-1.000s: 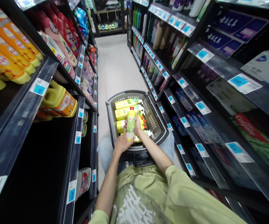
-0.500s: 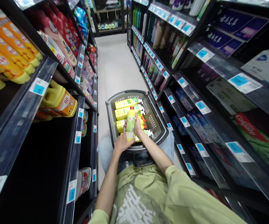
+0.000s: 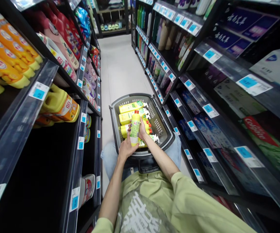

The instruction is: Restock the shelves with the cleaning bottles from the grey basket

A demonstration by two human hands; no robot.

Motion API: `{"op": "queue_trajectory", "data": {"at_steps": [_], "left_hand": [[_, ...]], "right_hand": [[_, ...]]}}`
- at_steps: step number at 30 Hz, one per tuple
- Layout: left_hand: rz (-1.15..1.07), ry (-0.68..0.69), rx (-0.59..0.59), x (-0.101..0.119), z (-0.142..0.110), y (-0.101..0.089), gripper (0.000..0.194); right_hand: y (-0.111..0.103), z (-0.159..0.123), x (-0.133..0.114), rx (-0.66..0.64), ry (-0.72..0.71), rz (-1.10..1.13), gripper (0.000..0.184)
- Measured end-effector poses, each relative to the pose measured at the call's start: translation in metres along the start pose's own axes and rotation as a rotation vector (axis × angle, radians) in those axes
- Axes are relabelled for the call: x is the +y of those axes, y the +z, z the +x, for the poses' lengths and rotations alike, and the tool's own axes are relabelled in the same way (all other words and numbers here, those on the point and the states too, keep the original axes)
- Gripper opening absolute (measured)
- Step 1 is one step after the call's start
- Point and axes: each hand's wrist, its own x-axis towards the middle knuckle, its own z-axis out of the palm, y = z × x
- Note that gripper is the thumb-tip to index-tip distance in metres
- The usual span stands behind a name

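Between my two hands is a yellow bottle point(image 3: 135, 127) with a red cap, its printed back label facing me, held over the basket. My left hand point(image 3: 127, 147) grips it at the lower left side, fingers along its edge. From the right, my right hand point(image 3: 142, 130) wraps the bottle's other side, its fingers partly hidden behind it. Beneath, the grey shopping basket point(image 3: 165, 142) holds several yellow bottles, among them a pump bottle point(image 3: 130, 107) marked AXE at the far end. Some bottles are partly covered by my hands.
Shelves stand close on both sides. On the left are orange bottles point(image 3: 1, 61) and a yellow jug point(image 3: 62, 105); on the right are toothpaste boxes point(image 3: 209, 129) and price tags. A pale floor aisle point(image 3: 117, 64) runs ahead to a rack of slippers point(image 3: 112, 26).
The held bottle and both hands have shifted very slightly left. The grip and the basket's contents look the same.
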Motion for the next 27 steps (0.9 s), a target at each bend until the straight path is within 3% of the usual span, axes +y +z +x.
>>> {"op": "queue_trajectory", "data": {"at_steps": [10,23,27], "left_hand": [[0.036,0.022,0.013,0.0,0.0,0.002,0.097],[-0.007,0.034,-0.012,0.006,-0.004,-0.003,0.097],[-0.091,0.046,0.048,0.003,-0.003,0.0,0.092]], "right_hand": [[-0.008,0.004,0.002,0.021,0.012,0.033,0.077],[-0.015,0.009,0.006,0.025,-0.008,0.021,0.075],[-0.011,0.008,0.003,-0.003,0.009,0.056,0.073]]}}
